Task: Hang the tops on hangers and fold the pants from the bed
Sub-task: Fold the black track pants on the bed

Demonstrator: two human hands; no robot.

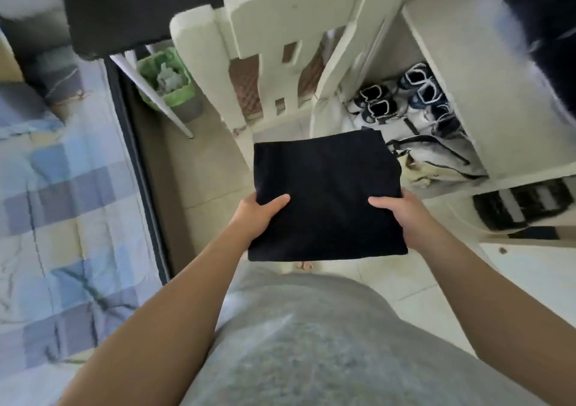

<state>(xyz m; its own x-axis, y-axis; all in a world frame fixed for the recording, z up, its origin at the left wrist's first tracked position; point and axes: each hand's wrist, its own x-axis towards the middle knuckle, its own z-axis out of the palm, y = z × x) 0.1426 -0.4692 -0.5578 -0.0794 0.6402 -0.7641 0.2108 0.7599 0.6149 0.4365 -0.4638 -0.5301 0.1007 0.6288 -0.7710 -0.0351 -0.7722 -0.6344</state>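
Observation:
A pair of black pants (324, 196), folded into a flat square, hangs level over the tiled floor in front of me. My left hand (258, 215) grips its left edge with the thumb on top. My right hand (402, 212) grips the right edge the same way. The bed (62, 206), covered with a blue and cream checked sheet, lies along the left side of the view. No tops or hangers are in sight.
A cream plastic chair (265, 62) stands just beyond the pants. A green-lined bin (168, 84) sits by a white table leg. Several shoes (405, 100) and a bag (436, 159) lie in an open white cabinet at right. A dark tabletop (134, 9) spans the upper left.

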